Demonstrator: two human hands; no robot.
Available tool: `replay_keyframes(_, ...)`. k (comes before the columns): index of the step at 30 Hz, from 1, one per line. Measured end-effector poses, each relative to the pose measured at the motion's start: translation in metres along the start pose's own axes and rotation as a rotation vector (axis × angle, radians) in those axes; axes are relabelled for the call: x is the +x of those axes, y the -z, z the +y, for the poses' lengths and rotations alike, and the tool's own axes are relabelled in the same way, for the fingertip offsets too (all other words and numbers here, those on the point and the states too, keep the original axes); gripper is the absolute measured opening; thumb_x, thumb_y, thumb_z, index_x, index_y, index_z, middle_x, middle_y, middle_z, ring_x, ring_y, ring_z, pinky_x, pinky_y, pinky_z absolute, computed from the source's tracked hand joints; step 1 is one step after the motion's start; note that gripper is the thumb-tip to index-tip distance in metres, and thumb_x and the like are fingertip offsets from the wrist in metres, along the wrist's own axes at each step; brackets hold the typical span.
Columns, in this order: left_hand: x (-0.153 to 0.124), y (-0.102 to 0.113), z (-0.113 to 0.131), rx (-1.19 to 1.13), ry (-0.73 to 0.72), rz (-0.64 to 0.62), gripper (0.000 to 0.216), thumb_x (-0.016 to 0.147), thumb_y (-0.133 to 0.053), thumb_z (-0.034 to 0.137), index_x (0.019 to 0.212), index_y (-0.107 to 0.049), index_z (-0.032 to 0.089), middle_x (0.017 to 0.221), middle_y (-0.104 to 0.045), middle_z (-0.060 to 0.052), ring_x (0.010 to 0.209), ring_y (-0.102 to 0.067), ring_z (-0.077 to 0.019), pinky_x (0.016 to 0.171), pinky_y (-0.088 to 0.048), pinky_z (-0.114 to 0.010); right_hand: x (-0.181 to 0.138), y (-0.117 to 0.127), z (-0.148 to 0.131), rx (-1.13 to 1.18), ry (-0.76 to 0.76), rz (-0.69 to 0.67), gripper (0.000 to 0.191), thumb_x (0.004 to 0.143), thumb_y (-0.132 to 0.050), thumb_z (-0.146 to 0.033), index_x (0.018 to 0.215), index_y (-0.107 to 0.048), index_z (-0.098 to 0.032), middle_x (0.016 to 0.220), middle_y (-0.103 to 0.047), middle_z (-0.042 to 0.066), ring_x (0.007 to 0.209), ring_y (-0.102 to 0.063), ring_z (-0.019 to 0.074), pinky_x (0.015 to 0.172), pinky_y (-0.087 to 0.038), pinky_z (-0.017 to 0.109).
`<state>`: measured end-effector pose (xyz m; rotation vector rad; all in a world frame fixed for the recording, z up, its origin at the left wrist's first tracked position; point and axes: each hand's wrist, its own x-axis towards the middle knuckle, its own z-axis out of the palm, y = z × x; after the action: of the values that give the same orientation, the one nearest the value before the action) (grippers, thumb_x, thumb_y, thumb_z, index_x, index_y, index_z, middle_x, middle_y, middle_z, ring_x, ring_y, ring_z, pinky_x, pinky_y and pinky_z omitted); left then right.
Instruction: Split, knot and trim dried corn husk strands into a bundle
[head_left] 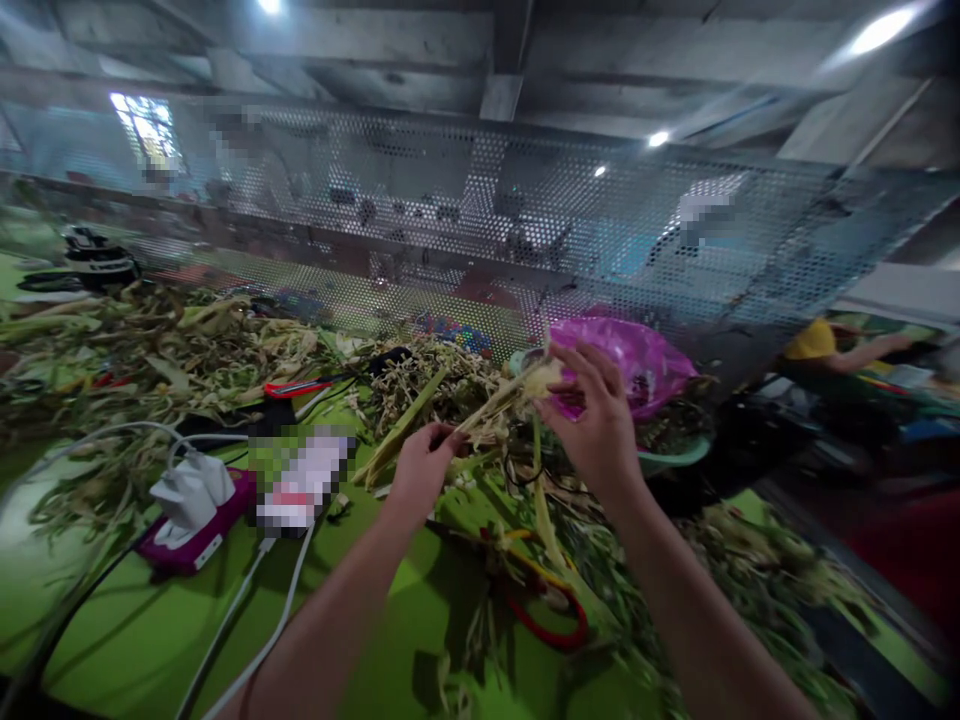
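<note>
My left hand pinches the lower end of a dried plant stalk over the green table. At the stalk's upper end my right hand is closed, with its fingertips on a pale yellowish tuft. Whether the tuft is part of the stalk I cannot tell. Under my hands lie loose dry leaves and stems. A pair of scissors with red and orange handles rests below my right hand, partly covered by stems. Just behind my right hand is a shiny pink plastic bag.
A purple power strip with white plugs and a phone on cables lie left. Dried plant heaps spread behind them, near a red-handled tool. A pale green bowl sits right. A perforated metal screen stands behind the table.
</note>
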<state>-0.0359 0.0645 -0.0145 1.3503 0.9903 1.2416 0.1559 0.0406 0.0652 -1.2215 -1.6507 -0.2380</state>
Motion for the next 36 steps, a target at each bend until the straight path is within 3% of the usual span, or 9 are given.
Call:
replay_keyframes(1, 0.0, 0.0, -0.001, -0.05, 0.011, 0.03, 0.023, 0.075, -0.059, 0.038, 0.078, -0.062, 0.015, 0.068, -0.064, -0.001, 0.065, -0.055, -0.0136, 0.062, -0.039, -0.025, -0.002, -0.003, -0.001, 0.007, -0.033, 0.032, 0.054, 0.074, -0.065, -0.02, 0.125, -0.051, -0.027, 0.139, -0.038, 0.01, 0.079, -0.061, 0.0135, 0.079, -0.052, 0.034)
replay_keyframes(3, 0.0, 0.0, -0.001, -0.131, 0.024, 0.074, 0.023, 0.073, -0.062, 0.037, 0.08, -0.06, 0.015, 0.068, -0.064, -0.001, 0.065, -0.056, -0.013, 0.062, -0.04, -0.024, -0.007, -0.01, -0.005, 0.025, -0.106, 0.029, 0.045, 0.074, -0.066, -0.027, 0.117, -0.055, -0.023, 0.127, -0.049, 0.01, 0.071, -0.059, 0.013, 0.072, -0.052, 0.033)
replay_keyframes(6, -0.003, -0.004, -0.001, -0.181, -0.001, 0.083, 0.022, 0.072, -0.063, 0.036, 0.078, -0.057, 0.015, 0.067, -0.063, 0.0, 0.061, -0.054, -0.0109, 0.058, -0.039, -0.022, -0.016, -0.025, -0.012, 0.133, -0.26, -0.228, 0.028, 0.076, -0.063, -0.04, 0.094, -0.061, -0.018, 0.087, -0.064, 0.005, 0.063, -0.057, 0.0149, 0.061, -0.048, 0.029)
replay_keyframes(8, -0.007, -0.007, 0.0, -0.178, -0.009, 0.062, 0.022, 0.072, -0.064, 0.035, 0.077, -0.055, 0.015, 0.065, -0.06, 0.001, 0.058, -0.052, -0.0098, 0.056, -0.038, -0.021, -0.023, -0.035, -0.018, 0.161, -0.336, -0.361, 0.03, 0.076, -0.062, -0.045, 0.087, -0.061, -0.018, 0.078, -0.065, 0.004, 0.062, -0.057, 0.0153, 0.057, -0.045, 0.027)
replay_keyframes(14, -0.015, -0.017, 0.0, -0.124, -0.018, -0.015, 0.021, 0.073, -0.063, 0.034, 0.076, -0.054, 0.016, 0.065, -0.056, 0.002, 0.058, -0.05, -0.0101, 0.054, -0.039, -0.022, -0.035, -0.047, -0.026, 0.145, -0.381, -0.383, 0.024, 0.072, -0.065, -0.042, 0.073, -0.06, -0.018, 0.066, -0.063, 0.001, 0.061, -0.056, 0.0155, 0.056, -0.041, 0.026)
replay_keyframes(20, -0.013, -0.016, 0.0, -0.252, 0.058, -0.045, 0.029, 0.069, -0.066, 0.04, 0.068, -0.049, 0.016, 0.055, -0.048, 0.005, 0.05, -0.044, -0.008, 0.05, -0.038, -0.021, -0.033, -0.048, -0.02, 0.431, -0.516, -0.418, 0.025, 0.072, -0.063, -0.04, 0.069, -0.062, -0.016, 0.06, -0.06, 0.0, 0.054, -0.05, 0.0128, 0.053, -0.038, 0.025)
replay_keyframes(28, -0.01, -0.012, -0.002, -0.346, 0.163, -0.066, 0.03, 0.07, -0.064, 0.043, 0.074, -0.056, 0.014, 0.06, -0.05, 0.004, 0.052, -0.042, -0.007, 0.051, -0.035, -0.02, -0.03, -0.047, -0.017, 0.66, -0.678, -0.463, 0.027, 0.069, -0.064, -0.043, 0.065, -0.059, -0.016, 0.055, -0.052, -0.003, 0.048, -0.04, 0.0086, 0.047, -0.031, 0.023)
replay_keyframes(36, -0.007, -0.009, -0.003, -0.18, 0.018, -0.059, 0.019, 0.073, -0.06, 0.033, 0.079, -0.059, 0.014, 0.069, -0.057, 0.001, 0.061, -0.048, -0.0088, 0.057, -0.038, -0.02, -0.028, -0.043, -0.021, 0.548, -0.575, -0.512, 0.024, 0.071, -0.063, -0.04, 0.072, -0.061, -0.016, 0.061, -0.055, -0.003, 0.051, -0.043, 0.0091, 0.048, -0.033, 0.022)
